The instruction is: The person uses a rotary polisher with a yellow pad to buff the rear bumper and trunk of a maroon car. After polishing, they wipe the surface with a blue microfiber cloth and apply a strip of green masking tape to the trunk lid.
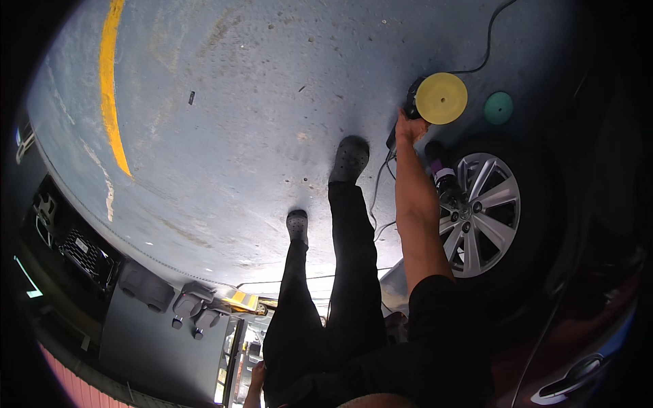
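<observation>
My right hand (412, 128) reaches down and grips the body of a black corded polisher (413, 99). A round yellow foam pad (442, 98) on the polisher faces up towards me. To the right of it, a smaller green round pad (498, 108) lies on the floor. Close to my right forearm, a dark bottle with a purple label (442, 171) stands beside the car wheel (479, 214). Down at the lower edge, my left hand (258, 375) hangs by my left thigh, its fingers mostly hidden.
A dark red car (586, 285) with a door handle (566, 382) fills the right side. A black cable (487, 51) runs from the polisher across the grey floor (245, 102), and more cable (375, 199) lies near my right shoe (351, 158). Parked cars and a yellow line (108, 76) are at left.
</observation>
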`<state>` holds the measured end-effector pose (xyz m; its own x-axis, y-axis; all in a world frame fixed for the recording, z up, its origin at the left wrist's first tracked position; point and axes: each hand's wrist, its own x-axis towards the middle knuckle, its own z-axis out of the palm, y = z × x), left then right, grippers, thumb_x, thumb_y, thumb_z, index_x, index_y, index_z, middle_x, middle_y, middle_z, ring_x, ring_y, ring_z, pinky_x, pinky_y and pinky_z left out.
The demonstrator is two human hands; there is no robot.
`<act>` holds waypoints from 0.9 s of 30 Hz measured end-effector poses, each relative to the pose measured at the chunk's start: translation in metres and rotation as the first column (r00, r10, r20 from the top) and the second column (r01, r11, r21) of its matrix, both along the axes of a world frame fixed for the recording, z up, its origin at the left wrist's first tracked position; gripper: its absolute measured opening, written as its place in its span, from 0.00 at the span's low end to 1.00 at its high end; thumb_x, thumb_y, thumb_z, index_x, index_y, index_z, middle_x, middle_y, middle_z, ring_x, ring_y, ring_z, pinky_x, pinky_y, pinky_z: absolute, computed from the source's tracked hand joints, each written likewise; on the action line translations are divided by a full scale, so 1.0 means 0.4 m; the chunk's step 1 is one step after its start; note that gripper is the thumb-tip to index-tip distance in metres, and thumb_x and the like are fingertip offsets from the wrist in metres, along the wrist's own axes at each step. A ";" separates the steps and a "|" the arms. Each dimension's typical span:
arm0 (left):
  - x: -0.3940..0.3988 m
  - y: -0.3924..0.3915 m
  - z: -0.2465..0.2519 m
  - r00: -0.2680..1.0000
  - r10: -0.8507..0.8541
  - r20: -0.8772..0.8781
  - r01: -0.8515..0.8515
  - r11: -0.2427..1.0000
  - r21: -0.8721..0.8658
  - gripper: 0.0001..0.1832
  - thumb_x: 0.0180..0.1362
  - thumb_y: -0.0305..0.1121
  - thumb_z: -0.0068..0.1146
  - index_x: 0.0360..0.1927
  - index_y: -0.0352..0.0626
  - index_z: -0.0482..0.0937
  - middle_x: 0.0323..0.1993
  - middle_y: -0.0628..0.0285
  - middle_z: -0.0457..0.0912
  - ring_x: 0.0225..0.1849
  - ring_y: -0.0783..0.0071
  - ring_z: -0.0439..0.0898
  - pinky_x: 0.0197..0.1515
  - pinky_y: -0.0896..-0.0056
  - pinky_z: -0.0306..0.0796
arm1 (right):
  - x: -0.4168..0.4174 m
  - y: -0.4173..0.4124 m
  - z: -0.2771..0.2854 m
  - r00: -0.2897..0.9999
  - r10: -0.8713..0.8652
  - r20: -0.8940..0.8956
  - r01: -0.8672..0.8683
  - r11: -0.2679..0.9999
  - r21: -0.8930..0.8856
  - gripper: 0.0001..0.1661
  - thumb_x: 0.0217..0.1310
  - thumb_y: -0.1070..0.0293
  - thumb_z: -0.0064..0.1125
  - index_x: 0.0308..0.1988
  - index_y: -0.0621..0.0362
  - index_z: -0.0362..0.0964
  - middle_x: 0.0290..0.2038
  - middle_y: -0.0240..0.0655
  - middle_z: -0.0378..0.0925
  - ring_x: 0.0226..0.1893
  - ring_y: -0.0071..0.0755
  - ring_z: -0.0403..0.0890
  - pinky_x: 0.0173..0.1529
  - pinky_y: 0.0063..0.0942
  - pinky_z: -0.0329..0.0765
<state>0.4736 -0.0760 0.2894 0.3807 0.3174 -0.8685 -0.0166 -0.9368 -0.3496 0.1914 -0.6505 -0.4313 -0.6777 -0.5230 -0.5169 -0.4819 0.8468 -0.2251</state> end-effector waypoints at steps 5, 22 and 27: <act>0.057 -0.015 0.011 0.643 -0.746 -0.175 0.675 0.660 -0.330 0.14 0.70 0.29 0.52 0.52 0.35 0.84 0.45 0.49 0.88 0.49 0.53 0.87 0.51 0.60 0.80 | -0.045 0.064 -0.118 0.997 -0.019 -0.079 0.029 0.992 0.124 0.58 0.44 0.41 0.84 0.64 0.69 0.69 0.63 0.54 0.76 0.63 0.53 0.79 0.65 0.47 0.78; 0.102 -0.019 0.032 0.893 -0.431 -0.130 0.412 0.899 -0.151 0.17 0.71 0.29 0.44 0.53 0.34 0.83 0.48 0.46 0.86 0.52 0.45 0.85 0.57 0.55 0.78 | -0.087 0.119 -0.022 0.946 -0.032 0.322 0.045 0.998 -0.033 0.67 0.42 0.46 0.87 0.71 0.70 0.59 0.72 0.60 0.63 0.72 0.58 0.66 0.76 0.46 0.65; 0.111 -0.024 0.016 0.959 -0.261 -0.106 0.251 0.963 -0.100 0.17 0.73 0.29 0.42 0.53 0.33 0.82 0.48 0.44 0.86 0.52 0.45 0.84 0.55 0.54 0.78 | -0.113 0.154 -0.030 0.970 0.026 0.241 -0.025 1.000 -0.010 0.72 0.40 0.54 0.89 0.74 0.72 0.51 0.73 0.62 0.60 0.73 0.58 0.66 0.76 0.44 0.65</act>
